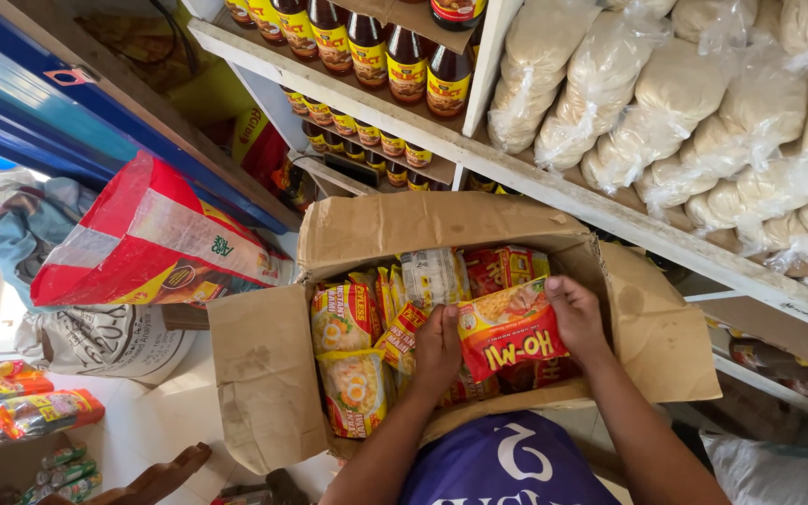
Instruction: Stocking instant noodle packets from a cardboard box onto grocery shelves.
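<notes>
Both my hands are on one red noodle packet (509, 329), right over the open cardboard box (268, 374). My left hand (436, 348) has its fingers curled shut on the packet's left edge, and my right hand (575, 316) pinches the right edge, thumb on top. The packet sits flat-ish, tilted a bit toward me, above the box's near-right corner.

Room is tight. The box is packed with more yellow and red noodle packets (348, 346) standing on end along the left side, so the only loose space is under the one I'm holding. Four flaps are splayed out; the back flap (423, 224) leans up against the white shelf edge (554, 187) right behind it, and the right flap (656, 327) runs under that shelf. Bottles of dark sauce (395, 56) line the shelf above, clear bags of pale stuff (685, 103) to their right.

The packet itself is glossy red with a yellow band and a picture of noodles at the top, crinkled, looks sealed.
</notes>
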